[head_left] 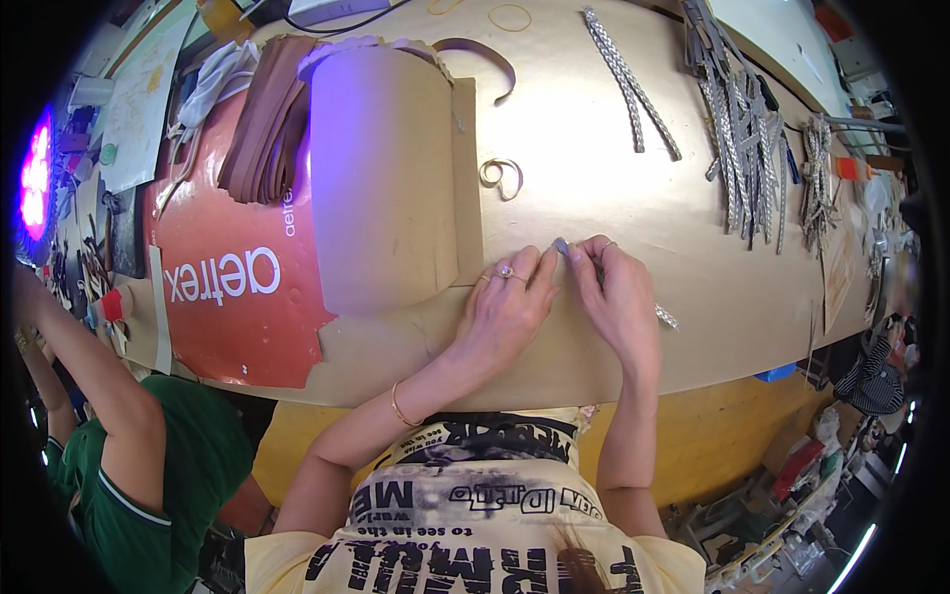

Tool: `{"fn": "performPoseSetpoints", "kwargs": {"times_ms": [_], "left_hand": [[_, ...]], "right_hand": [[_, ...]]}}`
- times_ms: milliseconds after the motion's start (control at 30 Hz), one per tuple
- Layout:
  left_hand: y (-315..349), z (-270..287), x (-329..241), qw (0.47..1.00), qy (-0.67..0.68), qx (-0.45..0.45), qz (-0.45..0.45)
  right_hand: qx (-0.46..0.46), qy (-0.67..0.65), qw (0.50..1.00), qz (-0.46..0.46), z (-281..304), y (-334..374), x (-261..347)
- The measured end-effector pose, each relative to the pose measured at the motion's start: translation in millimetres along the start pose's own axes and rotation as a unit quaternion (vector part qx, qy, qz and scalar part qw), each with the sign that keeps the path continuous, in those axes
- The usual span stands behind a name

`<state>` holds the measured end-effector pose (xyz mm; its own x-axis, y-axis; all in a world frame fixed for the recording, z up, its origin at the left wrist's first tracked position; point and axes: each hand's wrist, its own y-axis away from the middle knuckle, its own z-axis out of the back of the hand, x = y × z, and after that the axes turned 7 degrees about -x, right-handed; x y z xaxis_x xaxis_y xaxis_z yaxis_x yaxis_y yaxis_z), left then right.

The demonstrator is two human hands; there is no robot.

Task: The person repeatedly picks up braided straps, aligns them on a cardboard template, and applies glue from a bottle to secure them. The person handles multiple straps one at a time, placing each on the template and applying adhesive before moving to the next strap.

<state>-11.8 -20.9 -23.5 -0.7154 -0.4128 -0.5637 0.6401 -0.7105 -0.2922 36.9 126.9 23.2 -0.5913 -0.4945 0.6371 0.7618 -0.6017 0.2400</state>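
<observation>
Head view: L hand & R hand meet just beyond the near table edge, in front of the wearer. Both pinches nearly closed, tips on a small grey piece btwn them; exact finger pad contact too small to tell. Two-sided hold prob. steadies a tiny part & leaves it in plain sight from above. A silver braided strip pokes out just R of the R wrist; can't tell if it joins the grey piece.

L of the hands, a tan curved board lies partly over red card, prob. as a work surface or cover. Stack of brown strips sits far L, laid lengthwise, prob. to keep them sorted. Far R: loose pair of braids, then a thick silver bundle, prob. grouped for R-hand reach. Gold-brown coil lies beyond the hands, apart from them.

Writing: red card has big white lettering, upside down to the wearer, plus a smaller repeat running sideways on its R side. Wearer's pale yellow shirt has bold black print, some upside down, some mirrored. Co-worker in green top, near L; no lettering made out there.
</observation>
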Motion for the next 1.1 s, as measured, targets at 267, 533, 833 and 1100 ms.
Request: {"fn": "performPoseSetpoints", "kwargs": {"times_ms": [267,533,833,1100], "left_hand": [[0,-1,0,1.0,0.003,-0.011,0.001],[-5,6,0,0.998,0.055,0.005,0.032],[-12,4,-3,0.997,-0.055,0.054,-0.003],[-13,5,-5,0.985,-0.148,0.061,-0.067]], "right_hand": [[-0.006,-0.001,1.0,0.001,-1,-1,0],[-0.006,0.006,1.0,-0.001,-1,-1,-1],[-0.019,0.02,0.999,-0.038,8,8,-4],[-0.024,-0.024,0.997,-0.074,22,17,-19]]}}
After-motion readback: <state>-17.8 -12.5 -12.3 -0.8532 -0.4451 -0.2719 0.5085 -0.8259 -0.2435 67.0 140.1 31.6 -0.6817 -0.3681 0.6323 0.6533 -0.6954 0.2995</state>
